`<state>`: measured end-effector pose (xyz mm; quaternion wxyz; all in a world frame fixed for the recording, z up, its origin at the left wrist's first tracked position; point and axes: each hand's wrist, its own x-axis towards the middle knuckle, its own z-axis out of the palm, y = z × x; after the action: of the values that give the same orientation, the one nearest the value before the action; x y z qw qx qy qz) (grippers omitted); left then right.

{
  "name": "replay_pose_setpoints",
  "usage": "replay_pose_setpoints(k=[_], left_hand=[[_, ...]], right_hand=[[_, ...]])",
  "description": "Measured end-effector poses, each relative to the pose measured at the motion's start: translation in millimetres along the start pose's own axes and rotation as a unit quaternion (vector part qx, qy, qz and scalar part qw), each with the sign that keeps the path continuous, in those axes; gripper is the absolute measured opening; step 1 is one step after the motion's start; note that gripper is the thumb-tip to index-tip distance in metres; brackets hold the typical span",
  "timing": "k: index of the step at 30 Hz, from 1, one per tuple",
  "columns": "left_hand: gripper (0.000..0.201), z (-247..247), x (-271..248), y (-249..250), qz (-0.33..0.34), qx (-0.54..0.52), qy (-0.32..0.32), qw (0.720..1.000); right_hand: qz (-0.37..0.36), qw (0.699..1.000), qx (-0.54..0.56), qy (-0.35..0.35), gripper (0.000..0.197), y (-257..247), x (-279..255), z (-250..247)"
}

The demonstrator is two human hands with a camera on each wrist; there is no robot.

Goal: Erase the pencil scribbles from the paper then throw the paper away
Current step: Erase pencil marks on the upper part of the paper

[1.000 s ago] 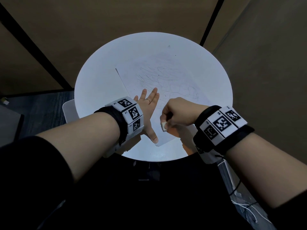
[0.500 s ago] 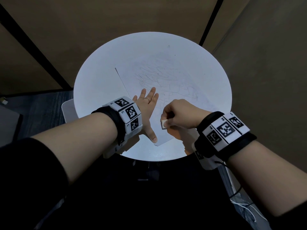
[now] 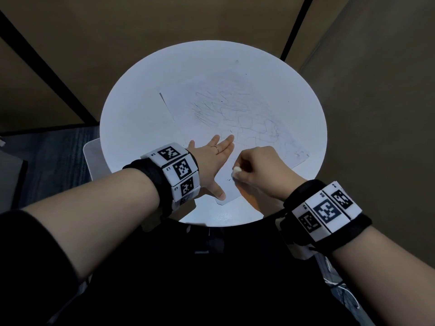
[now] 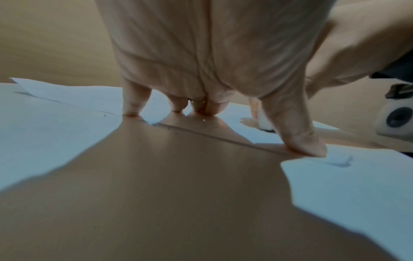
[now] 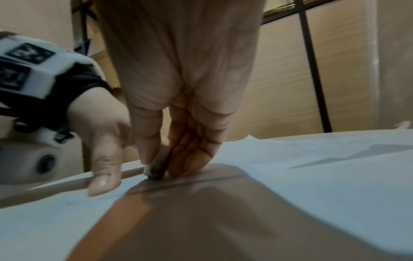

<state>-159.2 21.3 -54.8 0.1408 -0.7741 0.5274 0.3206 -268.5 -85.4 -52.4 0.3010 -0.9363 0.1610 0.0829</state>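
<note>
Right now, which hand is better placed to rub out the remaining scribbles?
Right. The right hand already pinches the eraser against the paper, near the scribbles. The left hand lies flat, pinning the sheet.

My head camera looked steeply down from above onto a round white table [image 3: 131, 128], with both forearms reaching in from the bottom edge. The left wrist camera sat very low and close, looking along the palm of the left hand [image 4: 201, 58] toward its fingertips on the paper [image 4: 73, 98]. The right wrist camera sat equally low and close behind the right hand [image 5: 178, 70], facing across the table toward brown wall panels [image 5: 283, 79]. All 3 views shared the sheet's near edge; each wrist view also caught the opposite wrist's camera.
</note>
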Motion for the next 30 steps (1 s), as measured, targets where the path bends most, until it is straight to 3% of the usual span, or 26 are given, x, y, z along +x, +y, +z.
replay_pose_setpoints(k=[3, 8, 12, 16, 21, 25, 30], left_hand=[[0.118, -0.3, -0.6, 0.2, -0.001, 0.006, 0.002, 1.000], [0.120, -0.9, 1.0, -0.3, -0.002, 0.009, -0.008, 1.000], [0.120, -1.6, 2.3, 0.0, -0.003, 0.007, -0.007, 1.000], [0.120, -1.2, 2.9, -1.1, -0.005, 0.007, -0.014, 1.000], [0.118, -0.5, 2.8, -1.0, -0.002, -0.001, -0.003, 1.000], [0.120, 1.3, 3.8, -2.1, -0.004, -0.002, -0.003, 1.000], [0.126, 2.0, 5.0, -2.6, 0.004, -0.008, 0.004, 1.000]], right_hand=[[-0.028, 0.999, -0.017, -0.037, 0.014, -5.3, -1.9, 2.6], [-0.005, 1.000, -0.016, 0.011, 0.013, 0.6, 2.9, -5.9], [-0.038, 0.998, -0.034, -0.047, 0.011, -6.4, -0.4, -4.9], [-0.022, 0.999, -0.039, -0.013, 0.011, -2.1, 8.1, -14.5], [-0.075, 0.992, -0.042, -0.090, 0.008, -12.0, 2.1, -6.6], [-0.046, 0.997, -0.047, -0.039, 0.010, -6.0, 10.3, -12.6], [-0.091, 0.989, -0.041, -0.107, 0.007, -19.5, -0.8, -3.5]])
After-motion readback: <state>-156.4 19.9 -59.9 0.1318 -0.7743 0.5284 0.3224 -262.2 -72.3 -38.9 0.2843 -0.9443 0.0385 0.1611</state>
